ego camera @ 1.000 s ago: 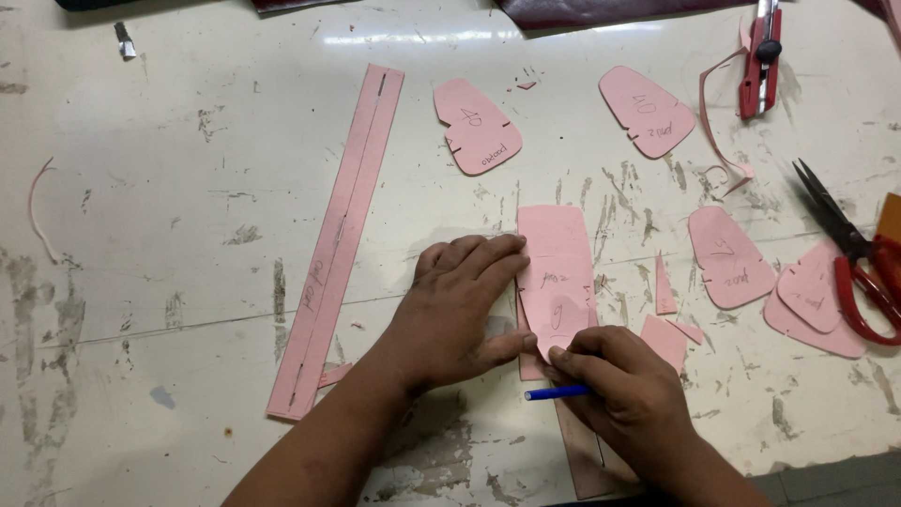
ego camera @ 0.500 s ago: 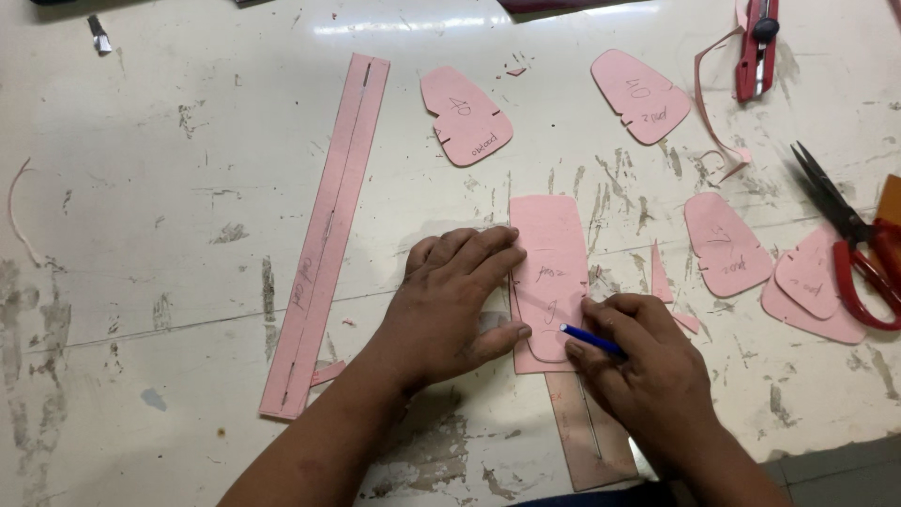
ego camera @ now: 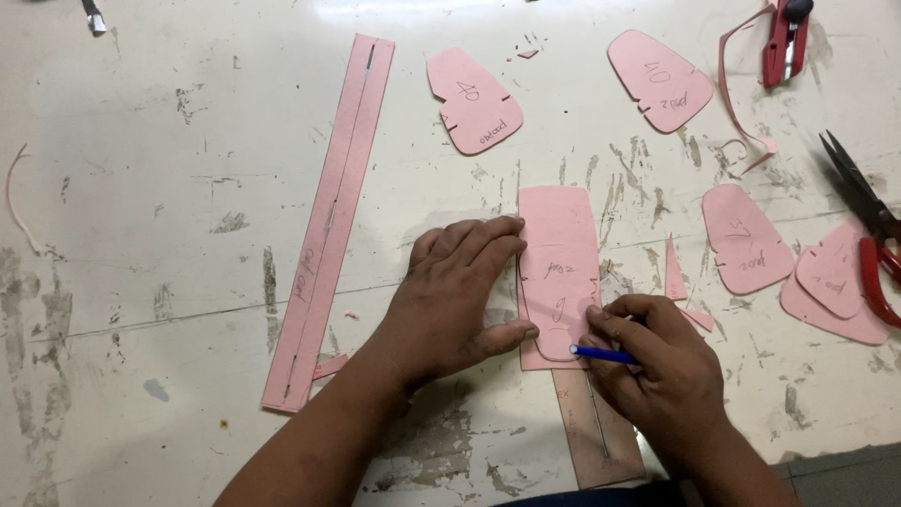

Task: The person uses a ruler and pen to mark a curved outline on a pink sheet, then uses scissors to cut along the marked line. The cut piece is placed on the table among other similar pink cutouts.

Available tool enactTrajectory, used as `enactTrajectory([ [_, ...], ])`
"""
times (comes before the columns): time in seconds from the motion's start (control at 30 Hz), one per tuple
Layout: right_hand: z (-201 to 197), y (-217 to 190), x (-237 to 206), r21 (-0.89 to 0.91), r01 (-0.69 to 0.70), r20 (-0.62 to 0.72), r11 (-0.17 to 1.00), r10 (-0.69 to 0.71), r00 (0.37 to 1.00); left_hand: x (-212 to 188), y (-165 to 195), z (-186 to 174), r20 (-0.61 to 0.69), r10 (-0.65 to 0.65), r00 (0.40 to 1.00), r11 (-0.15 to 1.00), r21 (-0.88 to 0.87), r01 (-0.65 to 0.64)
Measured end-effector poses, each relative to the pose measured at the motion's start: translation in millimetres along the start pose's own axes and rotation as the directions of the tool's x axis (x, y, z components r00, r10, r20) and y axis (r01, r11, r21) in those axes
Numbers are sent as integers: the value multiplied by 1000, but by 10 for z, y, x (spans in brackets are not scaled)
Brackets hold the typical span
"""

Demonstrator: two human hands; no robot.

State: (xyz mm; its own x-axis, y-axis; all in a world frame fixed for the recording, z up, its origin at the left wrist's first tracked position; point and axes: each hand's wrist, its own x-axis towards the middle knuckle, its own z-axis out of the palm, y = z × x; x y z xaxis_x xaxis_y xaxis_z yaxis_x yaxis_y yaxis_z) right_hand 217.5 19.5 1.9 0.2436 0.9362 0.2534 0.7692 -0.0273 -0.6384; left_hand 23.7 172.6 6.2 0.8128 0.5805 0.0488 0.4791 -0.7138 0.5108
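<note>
Right hand (ego camera: pixel 671 376), blue pen (ego camera: pixel 605 355) shifted lower on pink pattern piece (ego camera: pixel 560 268), left hand (ego camera: pixel 460 296) unmoved

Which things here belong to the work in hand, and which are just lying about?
In use: left hand, right hand, blue pen, pink piece being traced.
Lying about: long pink strip, scissors, red cutter, other pink cutouts.
</note>
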Motion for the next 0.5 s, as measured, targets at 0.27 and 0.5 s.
enactTrajectory([
  [0.27, 24, 48, 5, 36, 17, -32, 999, -15, 999, 3, -7, 17, -26, 17, 1000, 1000, -12, -17],
  [0.5, 6, 80, 23, 65, 20, -28, 998, -18, 999, 23, 3, 33, -47, 21, 999, 1000, -18, -22],
])
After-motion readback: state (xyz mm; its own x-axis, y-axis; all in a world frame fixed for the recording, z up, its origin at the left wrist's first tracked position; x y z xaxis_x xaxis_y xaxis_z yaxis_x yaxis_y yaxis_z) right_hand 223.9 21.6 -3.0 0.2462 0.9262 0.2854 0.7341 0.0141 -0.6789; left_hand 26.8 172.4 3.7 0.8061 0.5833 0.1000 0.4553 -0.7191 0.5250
